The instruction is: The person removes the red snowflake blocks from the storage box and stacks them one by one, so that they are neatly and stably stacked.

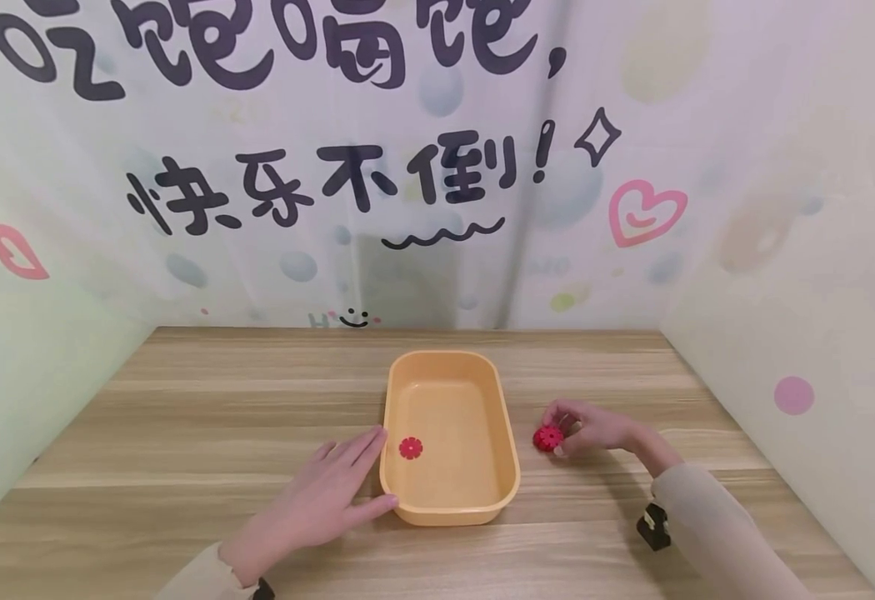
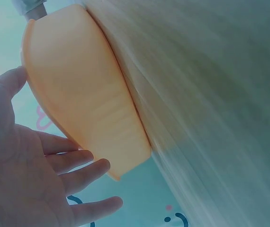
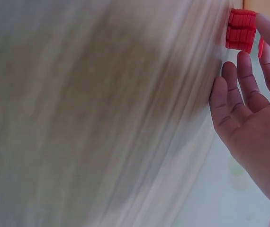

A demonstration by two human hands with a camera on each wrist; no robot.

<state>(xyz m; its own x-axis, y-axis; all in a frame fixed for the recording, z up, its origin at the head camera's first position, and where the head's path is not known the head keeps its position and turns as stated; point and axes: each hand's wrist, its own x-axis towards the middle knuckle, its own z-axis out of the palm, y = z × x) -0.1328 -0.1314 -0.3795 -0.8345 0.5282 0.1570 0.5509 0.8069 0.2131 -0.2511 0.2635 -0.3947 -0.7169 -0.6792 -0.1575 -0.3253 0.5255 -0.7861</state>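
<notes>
An orange-yellow plastic tray (image 1: 510, 433) stands on the table with one red notched disc (image 1: 411, 448), flower-shaped, lying flat inside it. My left hand (image 1: 325, 492) touches the tray's near-left rim with extended fingers and thumb; the left wrist view shows them spread along the tray's outer wall (image 2: 78, 80). To the right of the tray, a short stack of red notched discs (image 3: 240, 30) sits on the table. At its top my right hand (image 1: 591, 427) pinches a single thin red disc (image 3: 261, 48) between thumb and index finger, its other fingers loosely bent beside the stack.
Everything rests on a wood-grain table (image 1: 220, 400). A white printed curtain (image 1: 422, 275) with dark lettering hangs behind its back edge, and pale side walls (image 1: 805, 292) close in left and right. A dark strap device (image 1: 653, 525) is on the right wrist.
</notes>
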